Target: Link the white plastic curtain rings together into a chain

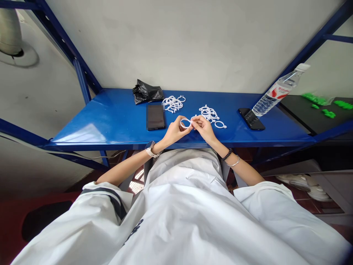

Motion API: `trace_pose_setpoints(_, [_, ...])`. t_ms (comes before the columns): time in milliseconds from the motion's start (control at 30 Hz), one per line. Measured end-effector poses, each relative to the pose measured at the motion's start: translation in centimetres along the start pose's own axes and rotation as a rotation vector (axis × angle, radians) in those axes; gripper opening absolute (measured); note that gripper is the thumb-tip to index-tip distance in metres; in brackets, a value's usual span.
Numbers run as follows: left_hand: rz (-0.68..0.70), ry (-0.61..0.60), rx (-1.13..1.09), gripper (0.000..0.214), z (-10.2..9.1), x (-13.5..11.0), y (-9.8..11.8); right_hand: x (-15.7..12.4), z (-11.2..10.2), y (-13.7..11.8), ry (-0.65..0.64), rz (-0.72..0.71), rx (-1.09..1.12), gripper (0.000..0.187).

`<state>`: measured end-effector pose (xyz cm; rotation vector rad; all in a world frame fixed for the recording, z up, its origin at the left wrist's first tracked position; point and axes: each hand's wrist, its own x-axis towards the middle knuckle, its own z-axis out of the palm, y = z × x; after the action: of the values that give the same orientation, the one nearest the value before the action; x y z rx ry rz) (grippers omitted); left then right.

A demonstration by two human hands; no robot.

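Above the front edge of a blue table (124, 121), a white plastic ring (182, 120) is held between both hands. My left hand (175, 131) is closed around the ring's left and lower side. My right hand (203, 127) pinches the ring's right side at its small end piece, which the fingertips partly hide. Behind the left hand lies a pile of white rings (173, 103), some with a visible gap. Just beyond the right hand is a second pile of rings (209, 112). One separate ring (220, 124) lies to the right of that hand.
A dark phone-like slab (156, 117) and a crumpled black plastic bag (147, 92) lie at the left. At the right, a water bottle (275, 94) stands by a black phone (251, 119). Green pieces (317, 99) lie on a dark surface farther right. Blue frame posts flank the table.
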<state>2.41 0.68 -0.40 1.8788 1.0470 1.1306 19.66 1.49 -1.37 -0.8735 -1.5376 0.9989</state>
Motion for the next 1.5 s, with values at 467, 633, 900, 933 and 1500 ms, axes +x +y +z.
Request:
trace_pose_setpoints(467, [0.002, -0.011, -0.004, 0.045, 0.19, 0.03, -0.52, -0.24, 0.04, -0.68, -0.017, 0.025, -0.015, 0.038])
trace_pose_setpoints(633, [0.003, -0.018, -0.003, 0.047, 0.11, 0.03, -0.41, -0.25, 0.03, -0.67, -0.020, 0.019, -0.010, 0.036])
trace_pose_setpoints(900, [-0.001, -0.030, -0.011, 0.045, 0.12, 0.04, -0.47, -0.19, 0.07, -0.52, -0.012, 0.024, -0.023, 0.038])
trace_pose_setpoints(933, [-0.002, -0.034, -0.015, 0.045, 0.12, 0.04, -0.47, -0.19, 0.07, -0.51, -0.012, 0.021, -0.021, 0.038])
trace_pose_setpoints(1500, [0.010, -0.032, -0.045, 0.046, 0.12, -0.06, -0.41, -0.23, 0.03, -0.72, -0.018, 0.035, -0.010, 0.035])
